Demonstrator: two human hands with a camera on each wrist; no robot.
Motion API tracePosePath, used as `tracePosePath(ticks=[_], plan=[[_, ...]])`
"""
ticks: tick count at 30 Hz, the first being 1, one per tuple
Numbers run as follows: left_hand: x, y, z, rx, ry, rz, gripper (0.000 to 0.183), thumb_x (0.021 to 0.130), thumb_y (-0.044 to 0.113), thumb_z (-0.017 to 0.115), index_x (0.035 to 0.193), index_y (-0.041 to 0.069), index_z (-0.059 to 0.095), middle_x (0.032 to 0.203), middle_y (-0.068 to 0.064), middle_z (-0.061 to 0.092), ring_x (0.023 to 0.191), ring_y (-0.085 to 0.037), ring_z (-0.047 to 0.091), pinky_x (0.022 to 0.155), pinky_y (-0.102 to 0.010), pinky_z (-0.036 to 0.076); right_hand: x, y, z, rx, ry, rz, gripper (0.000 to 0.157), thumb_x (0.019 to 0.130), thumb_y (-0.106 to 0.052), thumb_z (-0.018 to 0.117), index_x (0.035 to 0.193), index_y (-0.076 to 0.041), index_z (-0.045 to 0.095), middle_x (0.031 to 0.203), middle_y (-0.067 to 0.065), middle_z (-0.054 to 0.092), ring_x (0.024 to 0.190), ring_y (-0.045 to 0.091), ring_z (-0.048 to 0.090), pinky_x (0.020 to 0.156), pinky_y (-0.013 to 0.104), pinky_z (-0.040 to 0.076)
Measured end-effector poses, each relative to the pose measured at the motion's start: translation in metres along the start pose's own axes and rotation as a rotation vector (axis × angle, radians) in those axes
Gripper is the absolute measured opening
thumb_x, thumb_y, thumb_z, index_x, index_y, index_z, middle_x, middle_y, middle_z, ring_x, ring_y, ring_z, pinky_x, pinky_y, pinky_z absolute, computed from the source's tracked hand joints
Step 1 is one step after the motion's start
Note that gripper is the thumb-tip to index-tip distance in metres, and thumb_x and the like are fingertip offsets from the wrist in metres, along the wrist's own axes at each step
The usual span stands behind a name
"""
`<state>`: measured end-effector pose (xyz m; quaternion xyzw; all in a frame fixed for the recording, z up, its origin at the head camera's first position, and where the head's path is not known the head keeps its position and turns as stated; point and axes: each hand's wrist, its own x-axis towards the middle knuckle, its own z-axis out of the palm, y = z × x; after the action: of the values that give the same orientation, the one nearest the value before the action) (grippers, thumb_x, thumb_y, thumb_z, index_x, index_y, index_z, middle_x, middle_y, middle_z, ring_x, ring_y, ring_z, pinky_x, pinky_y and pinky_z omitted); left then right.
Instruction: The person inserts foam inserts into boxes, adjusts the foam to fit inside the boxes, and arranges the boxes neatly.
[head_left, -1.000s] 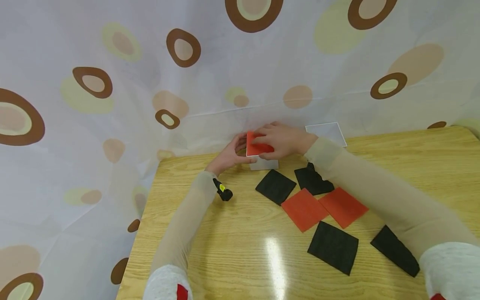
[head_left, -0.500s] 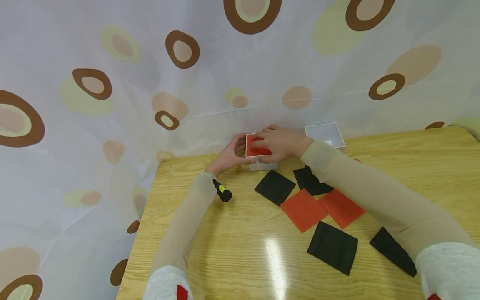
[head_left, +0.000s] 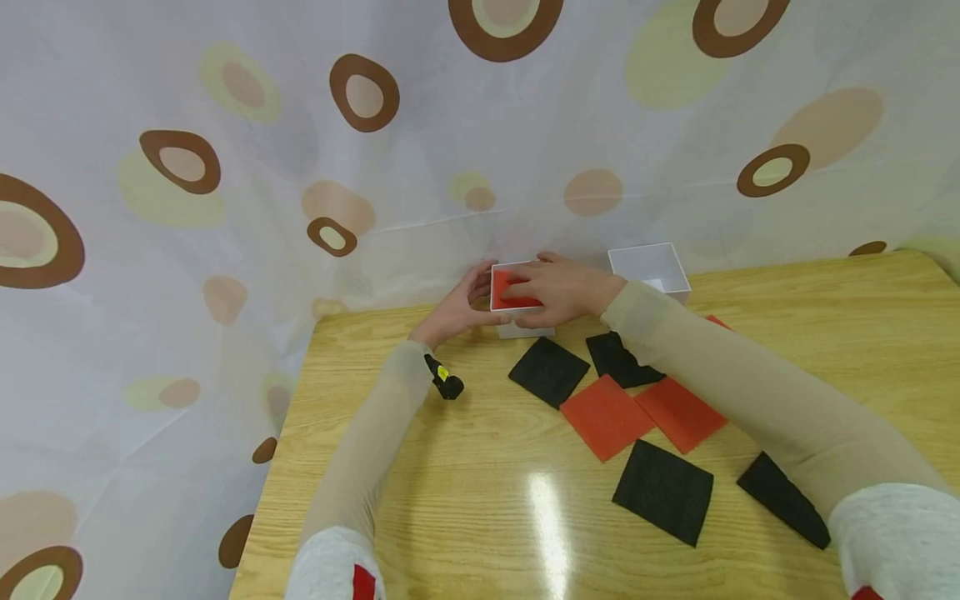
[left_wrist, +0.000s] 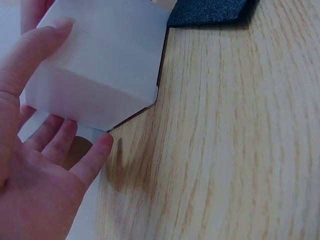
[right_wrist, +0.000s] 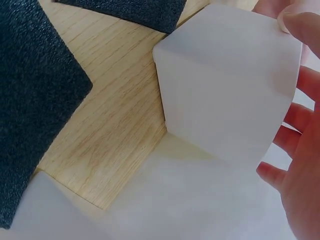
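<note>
A small white open-topped box [head_left: 527, 330] stands at the back of the wooden table against the patterned curtain. My left hand [head_left: 459, 310] grips its left side, thumb on the front wall and fingers behind; the left wrist view shows the thumb on the white wall. Inside the box lies a red square sheet [head_left: 501, 286], partly covered by my right hand [head_left: 562, 289]. The fingers of that hand reach over the rim and press on the red sheet, while its thumb is by the front right corner. What lies under the red sheet is hidden.
A second white box [head_left: 651, 265] stands open to the right. Black squares [head_left: 550, 372] [head_left: 663, 492] and red squares [head_left: 606, 417] [head_left: 681, 414] lie flat on the table [head_left: 450, 500]. Two black pieces [head_left: 621, 360] [head_left: 783, 500] are partly visible. Another red edge [head_left: 717, 322] shows beyond my right forearm.
The red sheet has gone down from the rim into the box under my right hand, which has shifted slightly left. My left hand keeps its hold. More of the second box shows.
</note>
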<state>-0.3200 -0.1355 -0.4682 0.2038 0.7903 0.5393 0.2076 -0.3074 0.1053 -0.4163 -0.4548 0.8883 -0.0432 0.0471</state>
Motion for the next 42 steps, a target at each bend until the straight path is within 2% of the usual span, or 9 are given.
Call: tracePosePath(ticks=[4, 10, 19, 22, 26, 31, 36, 39, 42], plan=[[-0.001, 0.002, -0.001, -0.001, -0.006, -0.004, 0.099, 0.092, 0.014, 0.080, 0.167, 0.023, 0.017, 0.165, -0.005, 0.033, 0.151, -0.023, 0.035, 0.123, -0.042, 0.033, 0.001, -0.001, -0.001, -0.002, -0.019, 0.008, 0.057, 0.101, -0.050, 0.062, 0.146, -0.016, 0.061, 0.158, 0.013, 0.048, 0.148, 0.034, 0.042, 0.121, 0.068, 0.021], [-0.002, 0.005, -0.001, -0.031, -0.001, -0.007, 0.098, 0.092, 0.010, 0.080, 0.166, 0.020, 0.017, 0.165, -0.005, 0.033, 0.152, -0.022, 0.034, 0.124, -0.038, 0.031, 0.004, -0.002, -0.001, -0.008, -0.044, 0.024, 0.057, 0.100, -0.052, 0.061, 0.147, -0.018, 0.060, 0.158, 0.010, 0.049, 0.148, 0.032, 0.042, 0.122, 0.067, 0.019], [-0.001, 0.006, 0.001, -0.029, -0.004, -0.009, 0.100, 0.091, 0.011, 0.082, 0.166, 0.028, 0.018, 0.168, -0.003, 0.029, 0.154, -0.022, 0.030, 0.125, -0.039, 0.028, 0.003, -0.004, -0.002, -0.026, -0.077, 0.030, 0.061, 0.100, -0.052, 0.060, 0.150, -0.017, 0.057, 0.159, 0.011, 0.048, 0.148, 0.033, 0.042, 0.122, 0.070, 0.015], [0.000, 0.006, 0.002, -0.025, -0.001, -0.006, 0.099, 0.091, 0.011, 0.081, 0.166, 0.027, 0.019, 0.168, -0.005, 0.028, 0.155, -0.024, 0.029, 0.125, -0.040, 0.027, 0.002, -0.005, -0.002, -0.042, -0.083, 0.029, 0.061, 0.100, -0.053, 0.060, 0.150, -0.016, 0.057, 0.157, 0.012, 0.050, 0.146, 0.036, 0.044, 0.121, 0.071, 0.016], [0.001, 0.006, 0.004, -0.019, 0.006, -0.006, 0.097, 0.091, 0.009, 0.081, 0.165, 0.023, 0.020, 0.168, -0.006, 0.029, 0.155, -0.024, 0.029, 0.125, -0.040, 0.027, 0.001, -0.004, -0.001, -0.053, -0.082, 0.017, 0.058, 0.101, -0.052, 0.058, 0.146, -0.015, 0.060, 0.154, 0.013, 0.053, 0.143, 0.036, 0.047, 0.120, 0.072, 0.017], [0.000, 0.007, 0.006, -0.032, 0.008, -0.004, 0.096, 0.091, 0.008, 0.081, 0.165, 0.020, 0.020, 0.167, -0.006, 0.030, 0.155, -0.024, 0.029, 0.125, -0.039, 0.028, -0.001, -0.003, 0.000, -0.053, -0.038, 0.000, 0.050, 0.101, -0.049, 0.059, 0.138, -0.016, 0.067, 0.148, 0.012, 0.057, 0.139, 0.034, 0.051, 0.120, 0.071, 0.018], [-0.001, 0.007, 0.007, -0.048, 0.011, -0.007, 0.096, 0.091, 0.006, 0.081, 0.164, 0.020, 0.021, 0.165, -0.007, 0.033, 0.154, -0.024, 0.031, 0.124, -0.039, 0.030, -0.003, -0.003, -0.001, -0.069, -0.025, -0.010, 0.043, 0.101, -0.047, 0.060, 0.127, -0.016, 0.074, 0.131, 0.007, 0.067, 0.127, 0.030, 0.059, 0.119, 0.071, 0.021], [-0.002, 0.007, 0.008, -0.048, 0.008, -0.013, 0.096, 0.091, 0.007, 0.081, 0.164, 0.020, 0.021, 0.165, -0.006, 0.033, 0.154, -0.025, 0.032, 0.124, -0.040, 0.030, -0.005, -0.004, -0.001, -0.079, -0.045, -0.006, 0.043, 0.101, -0.047, 0.059, 0.128, -0.016, 0.074, 0.126, 0.006, 0.069, 0.123, 0.029, 0.061, 0.118, 0.071, 0.023], [-0.003, 0.007, 0.009, -0.053, 0.006, -0.018, 0.097, 0.091, 0.008, 0.081, 0.165, 0.021, 0.020, 0.166, -0.006, 0.031, 0.154, -0.025, 0.031, 0.124, -0.041, 0.031, -0.006, -0.005, 0.000, -0.085, -0.058, -0.003, 0.046, 0.101, -0.048, 0.059, 0.132, -0.016, 0.072, 0.130, 0.007, 0.068, 0.125, 0.029, 0.060, 0.118, 0.071, 0.023]])
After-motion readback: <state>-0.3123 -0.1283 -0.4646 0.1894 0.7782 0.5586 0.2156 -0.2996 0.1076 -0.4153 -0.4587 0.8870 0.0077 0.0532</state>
